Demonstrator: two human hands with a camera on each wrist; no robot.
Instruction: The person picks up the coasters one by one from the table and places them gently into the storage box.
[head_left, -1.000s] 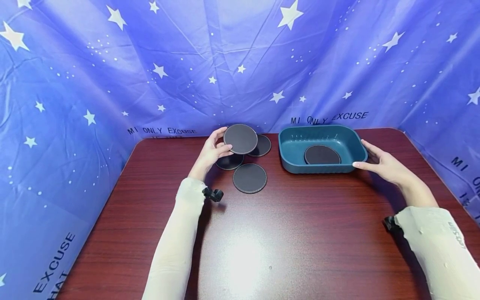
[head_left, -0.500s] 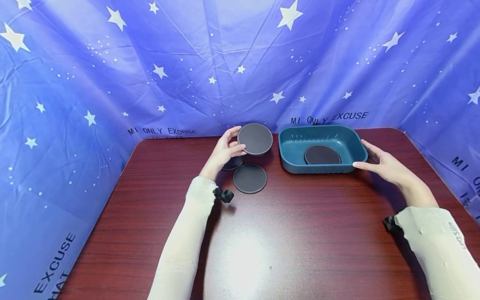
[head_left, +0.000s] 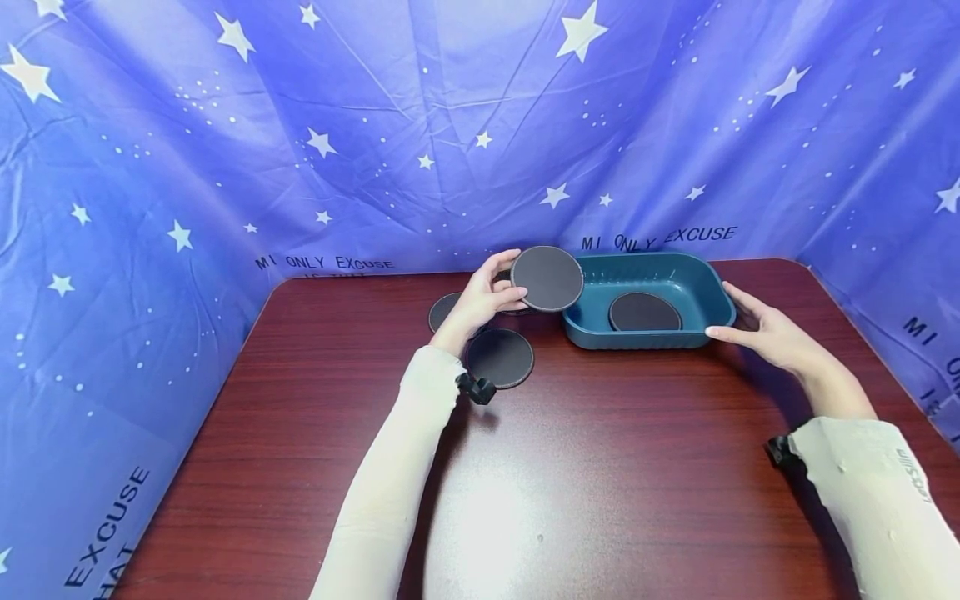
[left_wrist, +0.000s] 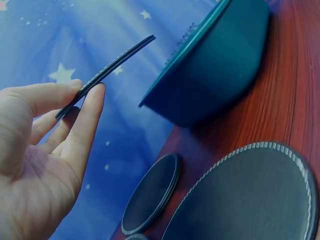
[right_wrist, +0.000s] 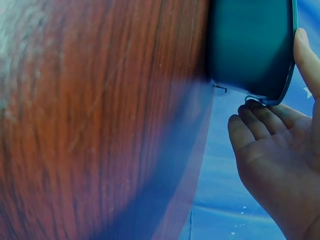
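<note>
My left hand pinches a round black coaster with a stitched rim, up beside the left end of a teal plastic bin. In the left wrist view this coaster shows edge-on between thumb and fingers. Another coaster lies inside the bin. On the table below my left hand lie a near coaster, a coaster partly covered by the wrist, and one mostly hidden behind the hand. My right hand holds the bin's right end, thumb on the rim, fingers at its side.
A dark red wood-grain table bears everything. Blue cloth with white stars hangs behind and at both sides, close to the table's back edge. Black camera mounts sit on the sleeves.
My left hand has carried its coaster to the right, from over the loose coasters to the bin's left rim. The right hand and the bin stay where they were.
</note>
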